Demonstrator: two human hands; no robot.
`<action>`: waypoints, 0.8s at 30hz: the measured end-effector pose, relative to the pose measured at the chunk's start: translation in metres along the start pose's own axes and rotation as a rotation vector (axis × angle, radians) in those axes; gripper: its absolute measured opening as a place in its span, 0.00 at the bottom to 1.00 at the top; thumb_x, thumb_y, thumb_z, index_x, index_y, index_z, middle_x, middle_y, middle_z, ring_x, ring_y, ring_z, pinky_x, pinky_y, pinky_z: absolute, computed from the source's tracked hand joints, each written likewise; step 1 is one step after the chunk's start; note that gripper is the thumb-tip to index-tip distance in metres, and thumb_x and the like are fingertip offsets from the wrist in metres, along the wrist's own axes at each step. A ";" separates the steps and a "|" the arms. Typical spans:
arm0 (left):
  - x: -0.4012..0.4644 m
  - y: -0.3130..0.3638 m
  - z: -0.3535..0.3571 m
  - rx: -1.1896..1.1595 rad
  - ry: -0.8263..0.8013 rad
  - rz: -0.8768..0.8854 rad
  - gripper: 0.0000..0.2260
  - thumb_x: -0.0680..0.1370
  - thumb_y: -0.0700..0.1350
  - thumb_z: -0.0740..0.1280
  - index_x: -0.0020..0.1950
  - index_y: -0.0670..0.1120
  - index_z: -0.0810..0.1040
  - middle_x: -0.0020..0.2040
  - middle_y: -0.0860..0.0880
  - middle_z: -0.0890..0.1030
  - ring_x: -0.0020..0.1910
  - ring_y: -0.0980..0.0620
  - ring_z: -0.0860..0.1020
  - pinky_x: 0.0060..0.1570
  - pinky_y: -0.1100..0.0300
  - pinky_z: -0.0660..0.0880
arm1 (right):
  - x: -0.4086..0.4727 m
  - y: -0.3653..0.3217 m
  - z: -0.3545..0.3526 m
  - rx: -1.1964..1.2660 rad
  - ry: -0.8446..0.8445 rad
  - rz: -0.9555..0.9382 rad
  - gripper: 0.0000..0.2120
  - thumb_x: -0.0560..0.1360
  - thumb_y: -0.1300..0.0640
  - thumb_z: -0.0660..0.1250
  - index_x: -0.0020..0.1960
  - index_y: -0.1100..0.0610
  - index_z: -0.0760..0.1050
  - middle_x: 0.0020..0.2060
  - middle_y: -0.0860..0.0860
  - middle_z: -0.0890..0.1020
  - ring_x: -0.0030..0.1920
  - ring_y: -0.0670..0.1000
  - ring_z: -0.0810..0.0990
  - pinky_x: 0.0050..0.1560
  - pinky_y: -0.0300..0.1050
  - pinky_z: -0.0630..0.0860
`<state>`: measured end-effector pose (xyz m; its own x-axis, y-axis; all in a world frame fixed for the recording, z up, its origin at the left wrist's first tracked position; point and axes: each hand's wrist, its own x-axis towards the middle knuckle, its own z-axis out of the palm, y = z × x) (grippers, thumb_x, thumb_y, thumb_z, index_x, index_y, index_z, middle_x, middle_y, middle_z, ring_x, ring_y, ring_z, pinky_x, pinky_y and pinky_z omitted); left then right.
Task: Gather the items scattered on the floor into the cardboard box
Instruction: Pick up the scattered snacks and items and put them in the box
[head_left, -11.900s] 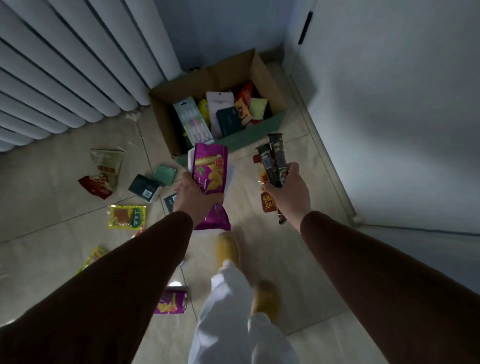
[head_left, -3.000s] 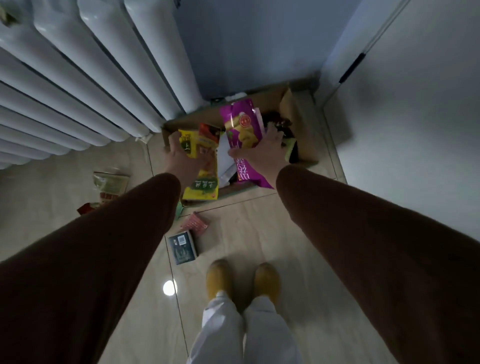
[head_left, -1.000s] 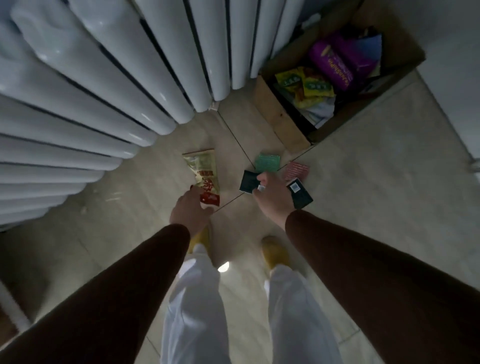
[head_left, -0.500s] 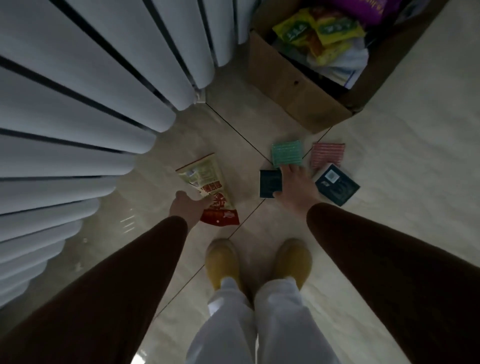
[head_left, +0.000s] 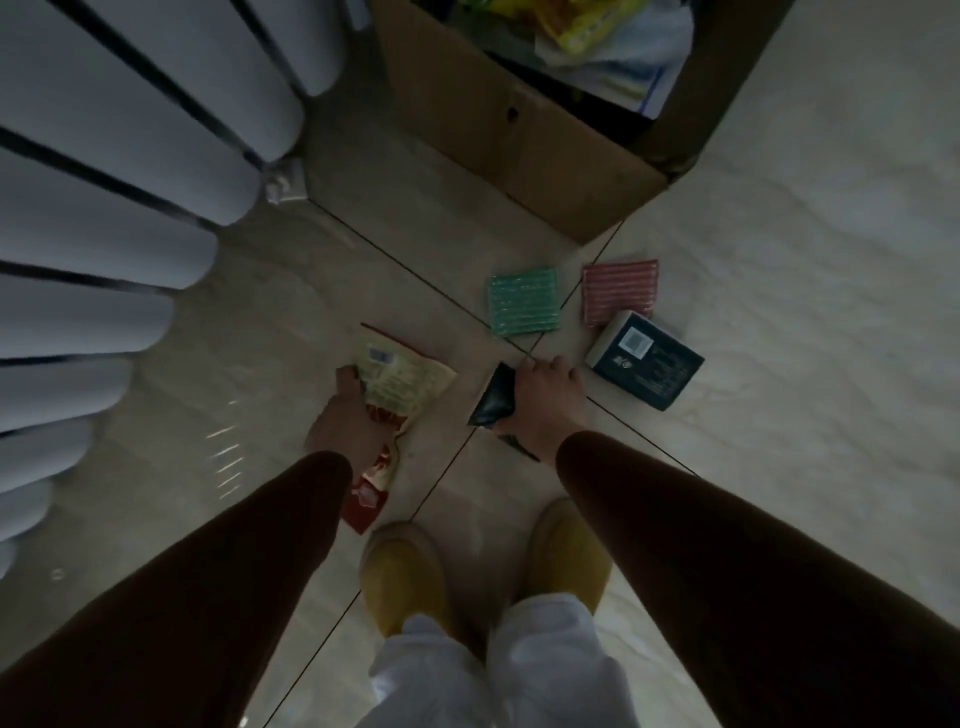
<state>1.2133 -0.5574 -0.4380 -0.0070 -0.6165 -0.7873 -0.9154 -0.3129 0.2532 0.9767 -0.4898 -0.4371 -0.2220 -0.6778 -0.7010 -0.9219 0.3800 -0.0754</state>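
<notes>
My left hand (head_left: 347, 422) grips a beige and red snack bag (head_left: 402, 387), lifting it off the floor. My right hand (head_left: 546, 401) is closed on a small dark green packet (head_left: 492, 400), tilted up on edge. On the tiles beyond lie a green striped packet (head_left: 523, 307), a pink striped packet (head_left: 619, 297) and a dark box with a white label (head_left: 644, 361). The cardboard box (head_left: 498, 124) stands at the top, holding yellow bags and white packaging.
A white radiator (head_left: 119, 171) fills the left side, close to my left arm. My yellow slippers (head_left: 405, 571) stand just below the hands. Pale floor tiles stretch to the right of the box.
The camera has dropped closer to the floor. My left hand has closed on the snack bag and raised it. My right hand has picked up the dark green packet, which lay flat before.
</notes>
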 end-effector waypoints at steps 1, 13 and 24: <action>-0.006 0.009 -0.002 0.030 0.001 0.033 0.36 0.72 0.46 0.73 0.72 0.52 0.53 0.60 0.43 0.81 0.56 0.39 0.80 0.57 0.44 0.76 | -0.009 0.009 -0.003 0.079 -0.003 0.003 0.36 0.65 0.34 0.75 0.65 0.54 0.74 0.59 0.54 0.79 0.61 0.58 0.71 0.60 0.54 0.67; 0.024 0.190 0.010 0.628 -0.007 0.584 0.26 0.74 0.68 0.63 0.68 0.55 0.74 0.70 0.47 0.70 0.69 0.42 0.66 0.65 0.41 0.61 | -0.020 0.164 -0.052 0.307 0.018 0.114 0.41 0.67 0.33 0.74 0.76 0.45 0.69 0.83 0.52 0.50 0.82 0.59 0.47 0.77 0.66 0.50; 0.029 0.208 0.040 0.697 0.041 0.550 0.17 0.76 0.59 0.67 0.56 0.47 0.79 0.55 0.43 0.79 0.57 0.41 0.73 0.58 0.47 0.67 | -0.007 0.157 -0.035 0.517 -0.067 0.166 0.62 0.59 0.44 0.83 0.80 0.45 0.46 0.68 0.55 0.72 0.68 0.60 0.67 0.64 0.63 0.72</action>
<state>1.0072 -0.6113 -0.4305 -0.5158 -0.5798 -0.6307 -0.8239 0.5377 0.1794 0.8222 -0.4473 -0.4198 -0.3148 -0.5470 -0.7757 -0.5962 0.7498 -0.2869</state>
